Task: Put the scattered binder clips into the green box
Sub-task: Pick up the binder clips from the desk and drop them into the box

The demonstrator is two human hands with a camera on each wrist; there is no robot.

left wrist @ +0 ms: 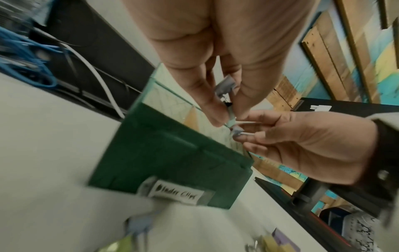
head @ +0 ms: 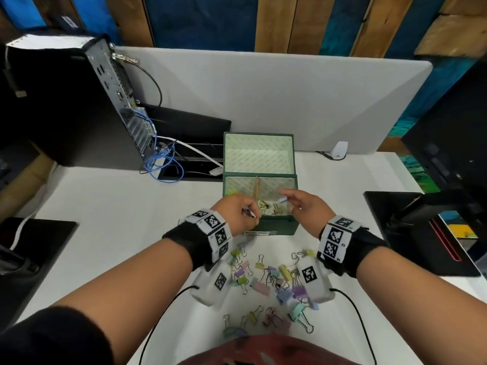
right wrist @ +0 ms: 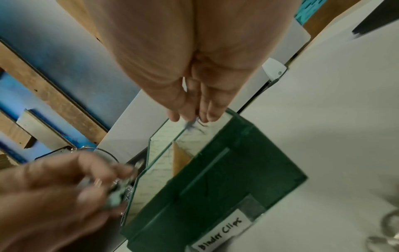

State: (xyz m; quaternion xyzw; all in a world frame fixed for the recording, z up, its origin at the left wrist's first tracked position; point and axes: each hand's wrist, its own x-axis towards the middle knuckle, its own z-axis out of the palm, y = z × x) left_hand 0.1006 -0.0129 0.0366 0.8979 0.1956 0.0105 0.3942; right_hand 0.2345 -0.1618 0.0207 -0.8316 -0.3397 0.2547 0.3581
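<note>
The green box [head: 283,227] stands open mid-table, its lid tilted back and several clips lying inside. My left hand [head: 252,215] hovers over the box's front left corner and pinches a few binder clips [left wrist: 226,86]. My right hand [head: 286,199] is over the box's right half and pinches one pale blue-purple clip [head: 283,199] by its wire handles. In the right wrist view that clip [right wrist: 191,125] hangs from my fingertips above the box rim [right wrist: 164,150]. Many pastel clips [head: 271,281] lie scattered on the white table between my forearms.
A computer tower [head: 79,106] with blue cables [head: 163,164] stands at the back left. Black pads lie at the left [head: 31,241] and right [head: 416,233]. A grey divider [head: 263,96] runs behind the box. The box front bears a label [right wrist: 220,237] reading "Binder Clips".
</note>
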